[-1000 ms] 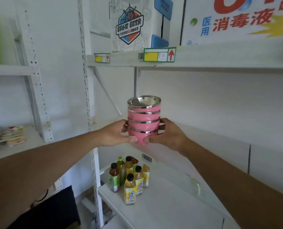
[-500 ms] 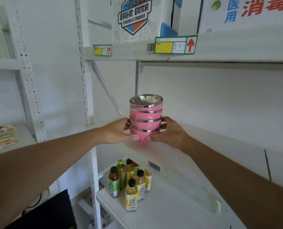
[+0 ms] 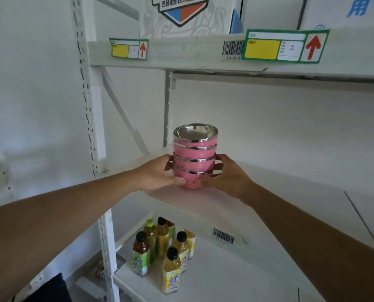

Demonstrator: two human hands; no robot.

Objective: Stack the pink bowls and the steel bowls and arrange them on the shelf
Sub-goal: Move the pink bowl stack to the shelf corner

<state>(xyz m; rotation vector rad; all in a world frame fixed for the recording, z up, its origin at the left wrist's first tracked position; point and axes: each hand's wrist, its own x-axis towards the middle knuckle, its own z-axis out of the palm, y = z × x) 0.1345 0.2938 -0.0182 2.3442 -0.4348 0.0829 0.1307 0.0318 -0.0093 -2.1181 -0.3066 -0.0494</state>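
Stack of pink bowls (image 3: 195, 156): four nested, steel-lined, long axis upright, held at the left end of the middle shelf (image 3: 279, 205), base at or just above the board; contact cannot be told. Left hand (image 3: 157, 173) at 9 o'clock, right hand (image 3: 227, 174) at 3 o'clock, both equally near. Fingers curled and pressed against the lowest bowl, thumbs meeting in front.

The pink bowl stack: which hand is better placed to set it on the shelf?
Neither alone: left hand and right hand grip the pink bowl stack evenly from opposite sides above the shelf.
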